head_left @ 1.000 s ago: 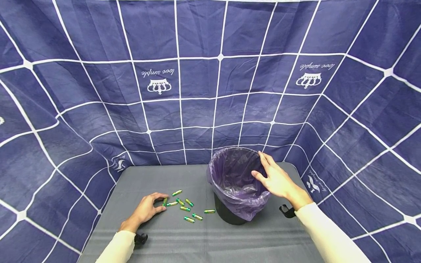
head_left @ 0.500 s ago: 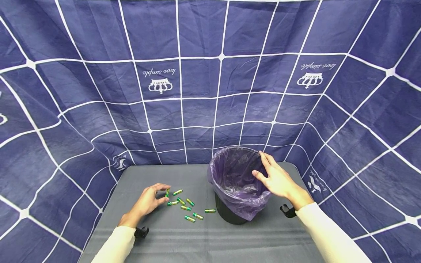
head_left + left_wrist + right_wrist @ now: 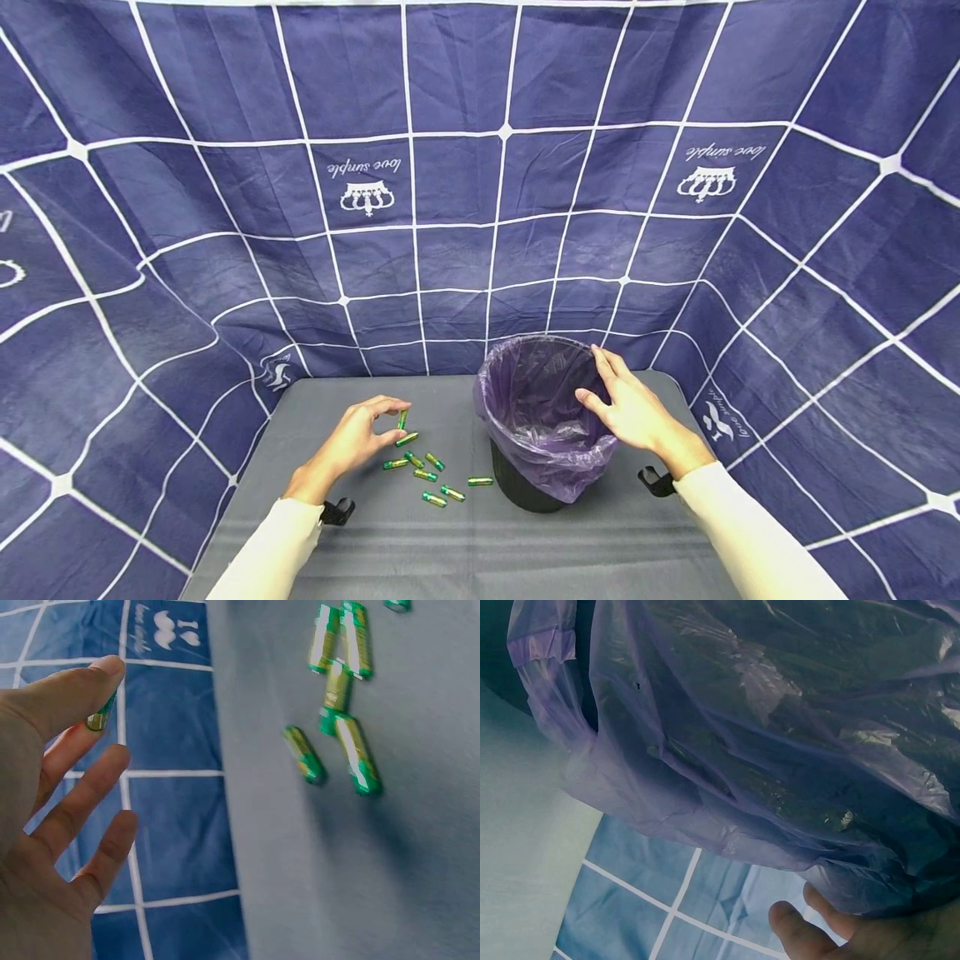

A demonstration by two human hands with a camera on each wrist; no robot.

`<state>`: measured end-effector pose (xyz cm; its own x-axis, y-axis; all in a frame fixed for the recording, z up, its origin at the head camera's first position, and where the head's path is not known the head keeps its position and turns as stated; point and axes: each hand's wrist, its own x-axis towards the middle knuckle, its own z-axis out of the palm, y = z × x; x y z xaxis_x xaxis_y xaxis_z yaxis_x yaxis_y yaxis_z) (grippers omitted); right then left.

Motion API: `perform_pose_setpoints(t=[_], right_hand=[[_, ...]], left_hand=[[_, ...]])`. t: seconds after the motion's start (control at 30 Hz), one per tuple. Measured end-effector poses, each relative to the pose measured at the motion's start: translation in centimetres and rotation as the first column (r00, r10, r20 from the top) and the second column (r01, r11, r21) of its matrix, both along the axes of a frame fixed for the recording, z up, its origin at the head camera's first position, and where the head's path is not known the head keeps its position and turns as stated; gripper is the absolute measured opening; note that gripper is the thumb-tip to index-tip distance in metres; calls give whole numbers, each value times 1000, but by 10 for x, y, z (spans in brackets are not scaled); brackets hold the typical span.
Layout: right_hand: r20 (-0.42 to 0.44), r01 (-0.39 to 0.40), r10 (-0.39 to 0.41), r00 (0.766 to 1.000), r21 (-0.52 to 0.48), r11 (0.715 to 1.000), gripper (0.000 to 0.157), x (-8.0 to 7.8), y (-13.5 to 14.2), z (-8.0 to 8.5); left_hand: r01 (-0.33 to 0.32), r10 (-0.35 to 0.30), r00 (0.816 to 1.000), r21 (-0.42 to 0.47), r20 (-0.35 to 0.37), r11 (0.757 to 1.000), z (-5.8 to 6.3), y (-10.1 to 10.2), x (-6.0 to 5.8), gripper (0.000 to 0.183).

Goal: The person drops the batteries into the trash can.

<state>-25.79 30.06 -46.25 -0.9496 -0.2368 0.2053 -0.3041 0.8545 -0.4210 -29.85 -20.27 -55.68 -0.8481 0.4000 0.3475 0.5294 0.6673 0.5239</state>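
Note:
My left hand (image 3: 352, 440) pinches a green and gold battery (image 3: 402, 418) between thumb and index finger, over the left part of the table. In the left wrist view that battery (image 3: 100, 716) is partly hidden by the thumb, and the other fingers are spread. Several like batteries (image 3: 425, 475) lie loose on the table to the right of this hand, the nearest battery (image 3: 407, 439) just under the held one. My right hand (image 3: 633, 414) rests with extended fingers on the right rim of a black trash bin (image 3: 521, 487), thumb over its opening. A purple bag (image 3: 491, 400) lines the bin and folds over its rim.
A grey cloth covers the table (image 3: 390, 550). Blue curtains (image 3: 450, 183) with white grid lines stand behind and at both sides. One battery (image 3: 480, 482) lies close to the left of the bin. Black straps (image 3: 339, 511) hang at both wrists.
My left hand has lifted the pinched battery and moved it right and away from me, past the other batteries' left side. The right hand and bin have stayed in place.

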Motion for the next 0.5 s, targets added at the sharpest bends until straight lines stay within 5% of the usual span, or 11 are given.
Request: perform_pose_setpoints(t=[0.5], right_hand=[[-8,-1,1,1000,-7,1000,89,0,0,-1]], left_hand=[[149,-140,979,56,-146,987,61,50,-12,45]])
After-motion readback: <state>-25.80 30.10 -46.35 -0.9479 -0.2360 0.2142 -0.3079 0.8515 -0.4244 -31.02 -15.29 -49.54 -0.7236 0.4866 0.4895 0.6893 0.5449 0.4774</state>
